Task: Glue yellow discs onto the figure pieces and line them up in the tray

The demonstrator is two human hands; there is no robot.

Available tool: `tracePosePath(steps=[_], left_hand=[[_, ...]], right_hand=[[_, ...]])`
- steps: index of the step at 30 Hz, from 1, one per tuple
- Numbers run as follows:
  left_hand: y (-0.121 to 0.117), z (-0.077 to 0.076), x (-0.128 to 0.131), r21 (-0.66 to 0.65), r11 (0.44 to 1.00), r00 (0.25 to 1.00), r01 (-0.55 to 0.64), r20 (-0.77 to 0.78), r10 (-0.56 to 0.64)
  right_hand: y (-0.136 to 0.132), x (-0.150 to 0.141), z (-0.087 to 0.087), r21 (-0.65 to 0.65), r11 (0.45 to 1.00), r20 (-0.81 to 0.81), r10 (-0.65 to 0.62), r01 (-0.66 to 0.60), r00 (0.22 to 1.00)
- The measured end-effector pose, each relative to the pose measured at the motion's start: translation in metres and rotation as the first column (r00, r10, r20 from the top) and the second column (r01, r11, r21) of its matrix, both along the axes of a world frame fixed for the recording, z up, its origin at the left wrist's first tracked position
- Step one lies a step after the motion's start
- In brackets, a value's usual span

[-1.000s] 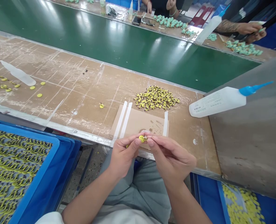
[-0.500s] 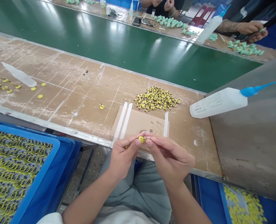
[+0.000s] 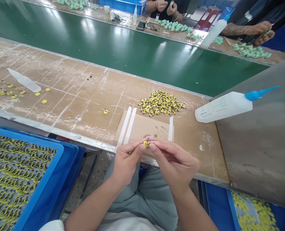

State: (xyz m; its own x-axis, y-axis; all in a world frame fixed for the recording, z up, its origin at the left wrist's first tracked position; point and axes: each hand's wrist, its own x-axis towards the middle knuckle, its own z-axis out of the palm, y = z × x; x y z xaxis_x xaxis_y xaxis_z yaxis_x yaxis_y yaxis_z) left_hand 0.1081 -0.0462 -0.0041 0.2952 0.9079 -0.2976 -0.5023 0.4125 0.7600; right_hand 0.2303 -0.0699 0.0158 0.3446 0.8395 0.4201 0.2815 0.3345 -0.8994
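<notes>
Two bare hands on record: left hand (image 3: 126, 163) and right hand (image 3: 176, 165). Finger state?

Closed, not released. The thumb and forefinger of each hand pinch a small yellow piece (image 3: 145, 144), which sits between the fingertips. A second yellow piece (image 3: 130, 152) shows under the left fingers; whether they grip it, I cannot tell.

What lies beyond the fingers?

Just past the fingertips, a cardboard sheet (image 3: 144, 126) with white strips (image 3: 124, 125) on it rests on the workbench (image 3: 72, 96). Further out sits a heap of yellow parts (image 3: 161, 103). Right of the fingers, a white glue bottle (image 3: 223, 107) with a blue nozzle lies on its side.

And on either side, below the fingers?

Left of them, a blue crate (image 3: 40, 141) packed with yellow-and-black parts. Right of them, a blue bin (image 3: 217, 205) holds yellow discs.

Past the fingers, across a green conveyor belt (image 3: 132, 57), are a co-worker's hands (image 3: 260, 29).
</notes>
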Motion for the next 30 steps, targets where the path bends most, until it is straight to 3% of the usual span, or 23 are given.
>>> tracePosePath(steps=[11, 24, 30], left_hand=[[0.0, 0.009, -0.004, 0.209, 0.978, 0.978, 0.007, -0.205, 0.037], [0.003, 0.042, 0.009, 0.375, 0.911, 0.88, 0.173, -0.475, 0.029], [0.004, 0.052, 0.021, 0.424, 0.884, 0.831, 0.195, -0.55, 0.081]], right_hand=[[0.0, 0.002, 0.001, -0.064, 0.998, -0.036, -0.011, 0.008, 0.999], [-0.001, 0.01, -0.004, -0.011, 0.99, -0.105, -0.143, 0.142, 0.984], [-0.001, 0.021, 0.002, -0.081, 0.98, -0.165, -0.193, 0.182, 0.967]])
